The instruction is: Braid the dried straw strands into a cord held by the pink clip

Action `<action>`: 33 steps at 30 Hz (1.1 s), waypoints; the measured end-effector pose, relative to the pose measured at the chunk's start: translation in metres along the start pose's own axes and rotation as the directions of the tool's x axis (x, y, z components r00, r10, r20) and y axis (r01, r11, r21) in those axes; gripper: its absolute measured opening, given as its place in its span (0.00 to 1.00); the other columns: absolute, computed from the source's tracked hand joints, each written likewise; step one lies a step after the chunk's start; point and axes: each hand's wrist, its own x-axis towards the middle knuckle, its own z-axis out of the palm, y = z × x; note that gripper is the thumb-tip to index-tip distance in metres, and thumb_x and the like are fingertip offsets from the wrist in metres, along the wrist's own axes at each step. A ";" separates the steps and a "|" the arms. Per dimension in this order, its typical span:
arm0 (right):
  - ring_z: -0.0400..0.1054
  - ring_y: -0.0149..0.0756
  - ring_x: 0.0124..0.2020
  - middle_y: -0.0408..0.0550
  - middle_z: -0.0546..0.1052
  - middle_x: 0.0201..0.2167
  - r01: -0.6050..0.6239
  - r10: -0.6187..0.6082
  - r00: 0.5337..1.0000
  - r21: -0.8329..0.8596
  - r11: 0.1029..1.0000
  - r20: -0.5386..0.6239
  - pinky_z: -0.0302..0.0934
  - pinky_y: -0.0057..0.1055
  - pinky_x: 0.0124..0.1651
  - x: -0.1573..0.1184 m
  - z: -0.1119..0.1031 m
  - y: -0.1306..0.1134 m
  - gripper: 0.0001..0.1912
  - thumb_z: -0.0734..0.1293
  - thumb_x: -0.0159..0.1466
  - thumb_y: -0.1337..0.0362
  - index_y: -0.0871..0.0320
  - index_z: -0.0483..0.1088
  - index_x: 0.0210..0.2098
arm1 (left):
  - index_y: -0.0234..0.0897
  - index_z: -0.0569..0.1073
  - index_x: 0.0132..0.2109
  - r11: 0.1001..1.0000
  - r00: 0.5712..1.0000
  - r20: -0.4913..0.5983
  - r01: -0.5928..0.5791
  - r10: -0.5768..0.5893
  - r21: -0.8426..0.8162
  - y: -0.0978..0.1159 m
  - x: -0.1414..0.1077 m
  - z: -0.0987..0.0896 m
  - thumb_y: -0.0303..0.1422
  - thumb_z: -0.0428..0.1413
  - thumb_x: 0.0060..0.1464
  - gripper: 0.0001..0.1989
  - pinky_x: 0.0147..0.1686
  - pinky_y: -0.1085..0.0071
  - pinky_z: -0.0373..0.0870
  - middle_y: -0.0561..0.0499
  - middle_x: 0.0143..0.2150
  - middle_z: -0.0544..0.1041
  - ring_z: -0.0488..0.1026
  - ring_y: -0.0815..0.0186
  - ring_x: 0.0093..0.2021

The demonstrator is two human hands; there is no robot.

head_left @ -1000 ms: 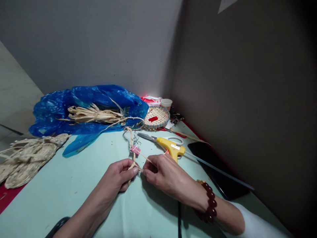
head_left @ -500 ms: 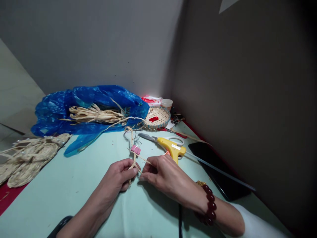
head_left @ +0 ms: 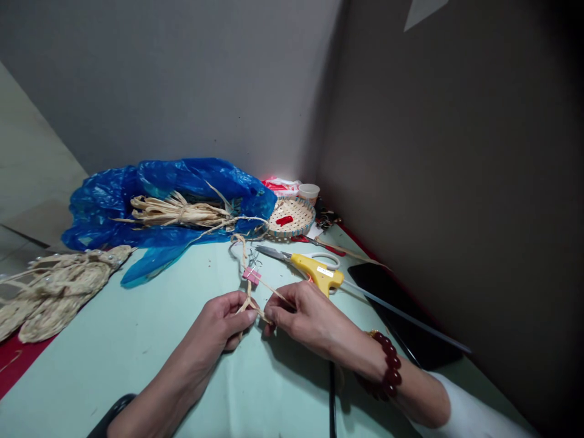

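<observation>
A pale straw-like braid (head_left: 249,292) runs toward me from a pink binder clip (head_left: 252,275), which grips its upper part. My left hand (head_left: 227,319) is closed, pinching strands at the left of the braid's working end between thumb and finger. On the other side my right hand (head_left: 301,313), with a dark red bead bracelet on the wrist, pinches a strand pulled out to the right. Another thin strand slants from the clip into the right hand's fingers. Beyond the clip, the braid's far end curls on the table.
A yellow glue gun (head_left: 319,271) with a long glue stick lies beside scissors (head_left: 274,252) and a black phone-like slab (head_left: 396,310). A blue plastic bag (head_left: 104,201) holds a straw bundle (head_left: 182,213). Woven straw slippers (head_left: 55,298) lie left; a round basket (head_left: 301,222) stands behind.
My right hand has drawn its strand slightly to the right, so the strands at the braid's end spread wider. The left hand keeps its pinch almost in place.
</observation>
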 end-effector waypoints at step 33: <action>0.59 0.27 0.22 0.44 0.71 0.21 0.001 -0.045 0.984 -0.249 0.969 -0.174 0.45 0.26 0.27 0.002 0.022 -0.006 0.06 0.59 0.58 0.70 0.60 0.65 0.26 | 0.38 0.63 0.24 0.994 0.995 -0.088 -0.032 0.041 0.102 0.000 -0.001 0.008 0.34 0.56 0.43 0.09 0.17 0.77 0.43 0.63 0.17 0.56 0.49 0.76 0.17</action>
